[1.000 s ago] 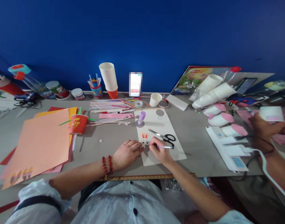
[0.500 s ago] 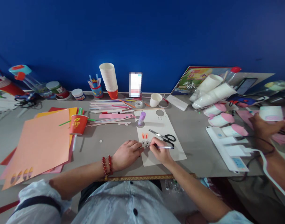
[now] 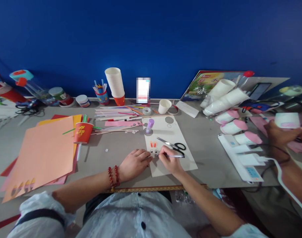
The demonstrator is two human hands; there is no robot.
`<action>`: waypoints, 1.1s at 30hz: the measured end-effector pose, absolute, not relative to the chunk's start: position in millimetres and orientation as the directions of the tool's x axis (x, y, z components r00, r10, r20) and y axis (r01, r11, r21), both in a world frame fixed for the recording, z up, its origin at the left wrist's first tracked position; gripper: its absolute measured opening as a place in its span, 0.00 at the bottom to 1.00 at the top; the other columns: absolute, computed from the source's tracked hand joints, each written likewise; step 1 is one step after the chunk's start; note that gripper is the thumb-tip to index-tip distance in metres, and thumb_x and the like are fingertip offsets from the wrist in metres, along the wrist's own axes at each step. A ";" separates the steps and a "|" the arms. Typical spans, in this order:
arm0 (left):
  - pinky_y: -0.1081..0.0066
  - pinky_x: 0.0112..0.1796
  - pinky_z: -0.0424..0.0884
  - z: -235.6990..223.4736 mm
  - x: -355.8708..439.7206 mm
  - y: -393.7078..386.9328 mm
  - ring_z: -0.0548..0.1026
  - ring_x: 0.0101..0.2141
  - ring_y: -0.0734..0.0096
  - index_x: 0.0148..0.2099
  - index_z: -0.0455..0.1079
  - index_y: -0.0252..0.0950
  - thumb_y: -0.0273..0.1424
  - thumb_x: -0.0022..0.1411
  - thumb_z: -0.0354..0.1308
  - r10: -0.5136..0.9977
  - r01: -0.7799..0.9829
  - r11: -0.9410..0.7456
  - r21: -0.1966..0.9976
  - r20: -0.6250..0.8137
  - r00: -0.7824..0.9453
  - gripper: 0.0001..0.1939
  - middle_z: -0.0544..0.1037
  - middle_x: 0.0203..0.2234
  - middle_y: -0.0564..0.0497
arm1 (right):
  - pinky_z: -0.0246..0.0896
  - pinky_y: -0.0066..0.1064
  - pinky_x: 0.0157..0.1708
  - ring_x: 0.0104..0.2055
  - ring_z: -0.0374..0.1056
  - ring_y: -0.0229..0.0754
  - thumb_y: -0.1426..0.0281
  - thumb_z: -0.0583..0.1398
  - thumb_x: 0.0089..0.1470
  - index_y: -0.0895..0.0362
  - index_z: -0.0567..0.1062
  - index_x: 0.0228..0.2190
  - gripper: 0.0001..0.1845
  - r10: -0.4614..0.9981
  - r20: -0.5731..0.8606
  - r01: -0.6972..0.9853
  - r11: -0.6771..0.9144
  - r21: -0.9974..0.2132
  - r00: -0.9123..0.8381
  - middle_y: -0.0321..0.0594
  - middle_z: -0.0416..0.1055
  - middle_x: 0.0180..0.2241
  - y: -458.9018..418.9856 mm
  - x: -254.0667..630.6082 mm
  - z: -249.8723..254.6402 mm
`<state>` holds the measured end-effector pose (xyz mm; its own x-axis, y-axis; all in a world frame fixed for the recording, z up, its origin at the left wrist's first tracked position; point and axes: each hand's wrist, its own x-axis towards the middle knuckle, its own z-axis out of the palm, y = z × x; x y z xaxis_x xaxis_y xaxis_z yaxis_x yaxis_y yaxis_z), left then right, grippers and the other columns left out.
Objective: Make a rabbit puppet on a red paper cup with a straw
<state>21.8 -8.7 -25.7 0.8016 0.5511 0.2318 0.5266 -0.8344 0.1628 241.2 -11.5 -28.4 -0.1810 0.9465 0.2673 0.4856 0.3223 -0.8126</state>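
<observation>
My right hand (image 3: 169,159) is closed round a pen (image 3: 176,156), silver and black, whose tip end is at the white paper (image 3: 174,134). On that paper are two orange rabbit ears (image 3: 153,144) with two small dark eyes below them. My left hand (image 3: 136,162), with red bead bracelets at the wrist, lies with its fingers stretched over the paper's left edge. A small dark bit shows under its fingers, too little to name. Black-handled scissors (image 3: 174,144) lie just beyond my right hand. A purple glue stick (image 3: 150,126) stands farther up on the paper.
Coloured paper sheets (image 3: 47,145) and a red cup (image 3: 83,133) lie to the left. Sticks (image 3: 116,112), stacked cups (image 3: 115,82) and a white cup (image 3: 165,106) are at the back. A power strip (image 3: 240,162) is right, beside another person's hand (image 3: 281,135) holding a white cup (image 3: 286,120).
Hardly anything differs. My right hand keeps the pen at nearly the same spot on the paper, and my left hand stays in place.
</observation>
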 end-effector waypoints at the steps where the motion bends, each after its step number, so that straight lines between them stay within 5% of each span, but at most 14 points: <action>1: 0.62 0.48 0.69 -26.0 21.8 -8.7 0.70 0.49 0.63 0.54 0.69 0.38 0.30 0.69 0.53 0.552 0.528 -0.834 0.162 0.235 0.800 0.13 0.74 0.48 0.45 | 0.48 0.29 0.22 0.20 0.54 0.36 0.75 0.54 0.53 0.53 0.60 0.21 0.12 0.947 0.268 0.486 0.322 -0.812 -0.179 0.30 0.57 0.17 -11.6 241.3 -28.5; 33: 0.62 0.48 0.69 -29.0 21.8 -8.5 0.71 0.50 0.62 0.54 0.69 0.38 0.31 0.70 0.53 0.548 0.525 -0.836 0.156 0.254 0.797 0.12 0.74 0.50 0.47 | 0.48 0.28 0.22 0.20 0.53 0.35 0.76 0.54 0.53 0.53 0.61 0.21 0.12 0.943 0.281 0.447 0.333 -0.830 -0.181 0.29 0.57 0.17 -10.4 241.8 -33.4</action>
<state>21.8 -8.5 -29.0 0.7971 0.5480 0.2537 0.5253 -0.8365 0.1562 241.8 -10.4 -33.4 -0.1809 0.9426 0.2808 0.4470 0.3331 -0.8302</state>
